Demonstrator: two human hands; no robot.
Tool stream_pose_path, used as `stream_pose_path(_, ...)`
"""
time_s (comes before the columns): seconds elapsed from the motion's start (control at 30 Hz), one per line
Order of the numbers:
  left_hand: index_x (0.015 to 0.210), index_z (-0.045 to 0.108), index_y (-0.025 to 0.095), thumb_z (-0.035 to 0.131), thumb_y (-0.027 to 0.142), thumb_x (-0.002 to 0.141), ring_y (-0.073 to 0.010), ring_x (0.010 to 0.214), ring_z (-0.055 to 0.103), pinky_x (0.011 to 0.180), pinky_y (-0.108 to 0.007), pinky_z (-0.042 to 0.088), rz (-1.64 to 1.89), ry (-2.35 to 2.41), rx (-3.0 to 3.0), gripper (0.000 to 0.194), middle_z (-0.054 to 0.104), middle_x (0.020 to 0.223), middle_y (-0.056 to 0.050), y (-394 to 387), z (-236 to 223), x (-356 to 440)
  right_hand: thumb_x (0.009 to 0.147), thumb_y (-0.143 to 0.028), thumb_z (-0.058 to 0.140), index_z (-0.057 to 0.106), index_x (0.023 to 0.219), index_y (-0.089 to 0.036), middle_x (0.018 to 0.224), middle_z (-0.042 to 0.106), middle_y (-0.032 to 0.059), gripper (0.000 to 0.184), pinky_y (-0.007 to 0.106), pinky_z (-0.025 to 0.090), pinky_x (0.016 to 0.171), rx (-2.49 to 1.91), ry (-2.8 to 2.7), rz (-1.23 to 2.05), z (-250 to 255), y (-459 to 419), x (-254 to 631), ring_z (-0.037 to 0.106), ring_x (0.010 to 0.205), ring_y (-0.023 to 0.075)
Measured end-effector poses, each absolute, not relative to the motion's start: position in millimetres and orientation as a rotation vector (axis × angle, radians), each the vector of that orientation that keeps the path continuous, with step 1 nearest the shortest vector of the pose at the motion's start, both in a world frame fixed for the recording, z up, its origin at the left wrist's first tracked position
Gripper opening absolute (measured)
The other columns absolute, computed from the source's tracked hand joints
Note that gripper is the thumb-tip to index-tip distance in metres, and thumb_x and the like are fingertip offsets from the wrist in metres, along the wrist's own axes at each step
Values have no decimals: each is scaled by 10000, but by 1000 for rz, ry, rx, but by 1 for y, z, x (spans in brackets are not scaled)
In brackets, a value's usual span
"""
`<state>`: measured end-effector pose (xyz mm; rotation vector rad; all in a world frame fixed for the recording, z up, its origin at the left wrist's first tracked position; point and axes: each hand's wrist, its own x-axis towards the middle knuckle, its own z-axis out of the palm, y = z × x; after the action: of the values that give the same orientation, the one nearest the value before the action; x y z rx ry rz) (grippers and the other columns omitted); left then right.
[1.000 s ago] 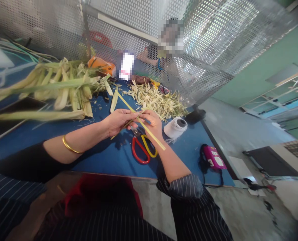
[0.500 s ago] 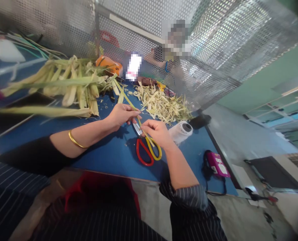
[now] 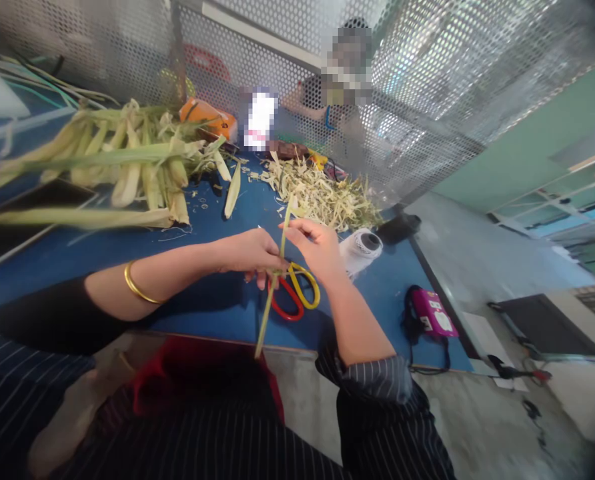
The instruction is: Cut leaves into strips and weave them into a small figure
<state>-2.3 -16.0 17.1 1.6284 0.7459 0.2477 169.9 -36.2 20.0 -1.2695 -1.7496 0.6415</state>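
A long, narrow yellow-green leaf strip [image 3: 266, 313] runs nearly upright between my hands, its lower end hanging past the table's front edge. My left hand [image 3: 257, 255], with a gold bangle on the wrist, grips it around the middle. Higher up, my right hand [image 3: 317, 243] pinches the strip near its upper end between thumb and fingers. Scissors [image 3: 317, 293] with one red and one yellow handle lie on the blue table just below my hands; their blades are mostly hidden behind my left hand. A white thread cone [image 3: 355, 253] lies to the right of my right hand.
Pale leaf stalks [image 3: 147, 157] are heaped at the left. Shredded trimmings [image 3: 322, 193] form a pile behind my hands, before a perforated metal screen [image 3: 277, 73]. A lit phone [image 3: 260, 120] stands at the back. Near the right edge sits a magenta box [image 3: 435, 312] with a cord.
The strip has swung from slanting away to the back left to nearly upright, its lower end now toward me. My left hand has come lower and my right hand has moved up along it.
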Motion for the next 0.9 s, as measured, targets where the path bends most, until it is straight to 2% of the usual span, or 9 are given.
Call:
stream_pose_path(0.1,702,704,140,604,358,779,-132,440,607,363,-194,397,171,731,1675,252,729,698,-107,-21,12,3,779,-388,670,657,762,-196,518,460,-70,193,229,357,500,-1225,-1584,909,19,-35,168,408,480,74)
stream_pose_path(0.17,681,700,134,611,401,774,-139,441,609,353,-197,389,226,802,1656,296,726,686,-114,-21,10,6,805,-364,641,599,717,-201,507,448,-74,190,234,382,510,-1185,-1484,864,20,-37,168,419,461,73)
stream_pose_path(0.27,658,699,126,609,421,775,-135,444,601,342,-197,365,419,969,1539,330,730,705,-128,-16,12,7,846,-332,589,575,776,-216,584,534,-52,136,257,449,574,-1156,-1491,620,22,-42,169,529,514,98)
stream_pose_path(0.33,658,696,116,592,359,784,-122,438,581,340,-200,348,562,1048,1408,293,735,741,-137,-10,12,7,854,-302,574,593,821,-224,677,616,-20,87,285,478,650,-1182,-1627,367,22,-47,168,602,616,129)
stream_pose_path(0.43,655,688,115,581,264,762,-119,450,584,345,-199,337,726,1095,1192,213,732,739,-123,0,12,4,853,-241,561,624,812,-234,767,689,12,75,329,466,790,-1205,-1899,-79,18,-52,165,629,736,161)
stream_pose_path(0.5,652,672,118,564,236,770,-123,498,610,370,-195,362,796,1067,1077,199,729,759,-112,4,11,2,852,-205,551,625,803,-240,759,703,5,96,347,439,856,-1176,-2019,-264,14,-52,162,622,718,159)
stream_pose_path(0.73,686,662,122,508,124,780,-112,646,649,507,-169,446,731,849,848,181,706,747,-67,7,13,1,862,-166,522,603,831,-227,771,718,2,106,365,374,929,-1207,-2053,-451,7,-50,157,619,690,152)
stream_pose_path(0.9,758,680,76,555,138,788,-153,718,675,639,-239,513,724,806,792,143,715,790,-117,5,16,1,866,-178,524,595,807,-228,742,697,0,105,369,367,920,-1264,-1986,-528,9,-51,156,614,695,156)
